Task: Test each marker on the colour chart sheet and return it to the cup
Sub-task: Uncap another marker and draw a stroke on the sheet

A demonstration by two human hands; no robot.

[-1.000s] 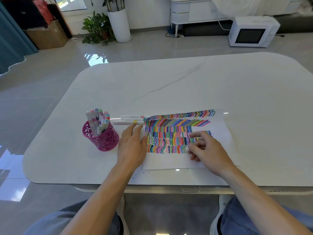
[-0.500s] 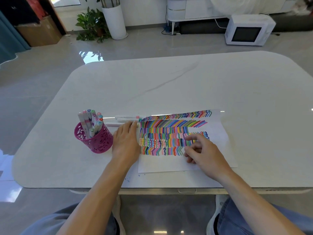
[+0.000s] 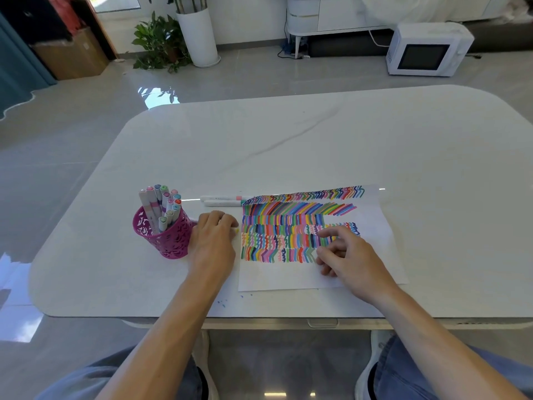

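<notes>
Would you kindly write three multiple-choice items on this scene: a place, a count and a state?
1. Where does the pink cup stand relative to the sheet?
A. on it
B. to its left, on the table
C. behind it

2. How many markers lie loose on the table beyond the left hand?
A. none
B. two
C. five

3. What is the right hand doing?
A. holding a marker
B. lifting the cup
C. resting on the sheet, holding nothing

1 B: it stands clear of the sheet's left edge.
2 B: two white barrels lie side by side.
3 C: its fingers lie on the strokes, empty.
</notes>
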